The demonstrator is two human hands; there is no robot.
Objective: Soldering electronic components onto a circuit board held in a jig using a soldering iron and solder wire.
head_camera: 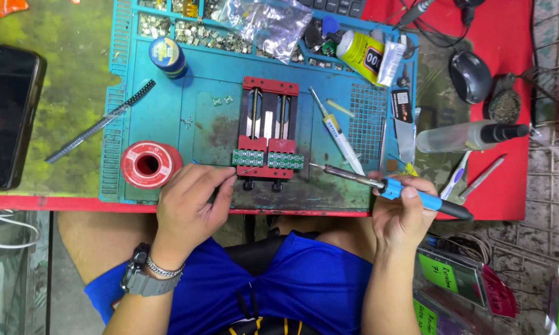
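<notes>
Blue-handled soldering iron [396, 188] lies level, tip pointing at green boards [268, 159] clamped in red holder [269, 134].

Red bench [509, 186]; blue work mat [205, 118], mouse [470, 75]

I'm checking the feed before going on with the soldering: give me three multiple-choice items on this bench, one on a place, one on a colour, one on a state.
1. Where is the red solder spool?
A. left of the red board holder
B. right of the computer mouse
C. on the dark phone

2. What colour is the soldering iron's grip?
A. yellow
B. blue
C. white

3. What is the right hand doing?
A. lying flat and empty
B. holding the soldering iron
C. gripping the clear bottle

Answers:
1 A: the spool sits on the teal work mat, left of the red board holder, beside the left hand.
2 B: the soldering iron has a blue grip.
3 B: its fingers wrap the grip, tip toward the holder's green circuit boards.
</notes>
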